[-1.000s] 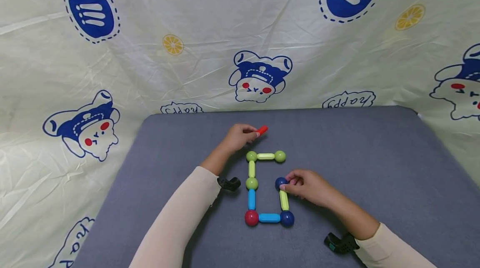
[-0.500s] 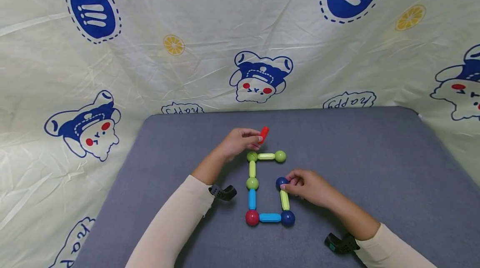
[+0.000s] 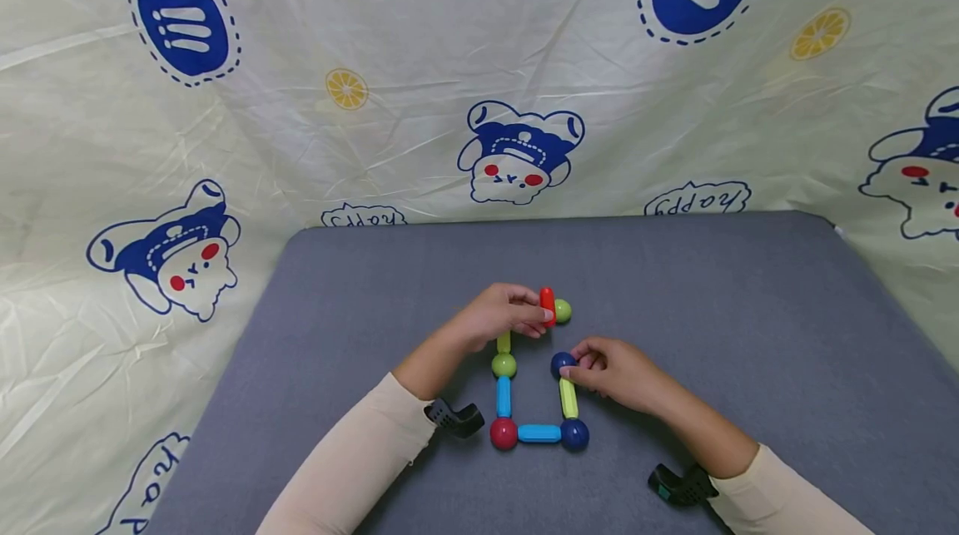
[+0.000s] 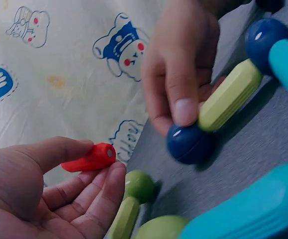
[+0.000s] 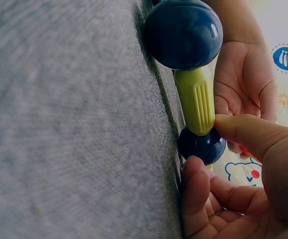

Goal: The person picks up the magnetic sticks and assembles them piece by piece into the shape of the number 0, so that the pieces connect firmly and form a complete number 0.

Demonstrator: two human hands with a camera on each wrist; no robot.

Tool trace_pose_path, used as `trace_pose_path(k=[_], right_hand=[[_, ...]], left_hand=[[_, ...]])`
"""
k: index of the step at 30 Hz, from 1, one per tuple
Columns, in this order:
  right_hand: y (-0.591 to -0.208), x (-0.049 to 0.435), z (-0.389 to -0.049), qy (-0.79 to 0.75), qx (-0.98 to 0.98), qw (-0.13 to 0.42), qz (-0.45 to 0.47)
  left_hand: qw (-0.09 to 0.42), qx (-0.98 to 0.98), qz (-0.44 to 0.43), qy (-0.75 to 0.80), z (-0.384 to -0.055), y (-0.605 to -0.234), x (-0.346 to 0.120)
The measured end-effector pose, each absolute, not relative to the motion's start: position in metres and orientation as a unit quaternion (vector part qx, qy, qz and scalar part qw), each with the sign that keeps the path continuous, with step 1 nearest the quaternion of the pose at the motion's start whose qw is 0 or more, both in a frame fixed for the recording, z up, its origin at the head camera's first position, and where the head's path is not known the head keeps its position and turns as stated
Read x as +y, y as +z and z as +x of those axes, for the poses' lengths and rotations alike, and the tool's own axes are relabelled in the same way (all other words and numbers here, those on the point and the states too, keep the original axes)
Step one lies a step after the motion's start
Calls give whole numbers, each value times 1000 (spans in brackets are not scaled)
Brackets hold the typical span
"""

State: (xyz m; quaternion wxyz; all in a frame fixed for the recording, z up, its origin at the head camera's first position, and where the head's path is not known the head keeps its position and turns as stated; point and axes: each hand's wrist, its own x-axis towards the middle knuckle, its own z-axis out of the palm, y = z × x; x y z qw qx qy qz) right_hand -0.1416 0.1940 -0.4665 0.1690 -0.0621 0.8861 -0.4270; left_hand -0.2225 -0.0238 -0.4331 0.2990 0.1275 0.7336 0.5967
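Observation:
Between thumb and fingers my left hand point(image 3: 502, 317) pinches a red rod point(image 3: 548, 306), whose end shows a small metal disc in the left wrist view. It hovers over the top of the ball-and-rod outline, hiding the top-left ball and top rod, close to a green ball point(image 3: 563, 311). My right hand point(image 3: 618, 373) pinches the upper dark blue ball point(image 3: 563, 365). A yellow-green rod point(image 5: 196, 102) joins that ball to the lower dark blue ball point(image 3: 574, 434). From there a blue rod point(image 3: 539, 433) runs to the red ball point(image 3: 504, 433) at bottom left.
Up the left side run another blue rod point(image 3: 504, 397), a green ball point(image 3: 504, 365) and a yellow-green rod point(image 3: 504, 343). Everything lies on a grey cloth-covered table point(image 3: 712, 285). A printed white curtain point(image 3: 419, 144) hangs behind it.
My left hand has moved right and toward me with the red rod, from behind the outline to over its top side. The rod has turned more upright in view. My right hand stays put.

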Motion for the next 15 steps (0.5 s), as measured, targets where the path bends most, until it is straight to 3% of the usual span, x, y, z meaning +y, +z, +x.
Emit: trace_pose_path(k=[15], right_hand=[[-466, 196, -141, -440, 879, 170, -75]], left_hand=[[284, 785, 109, 540, -205, -450, 4]])
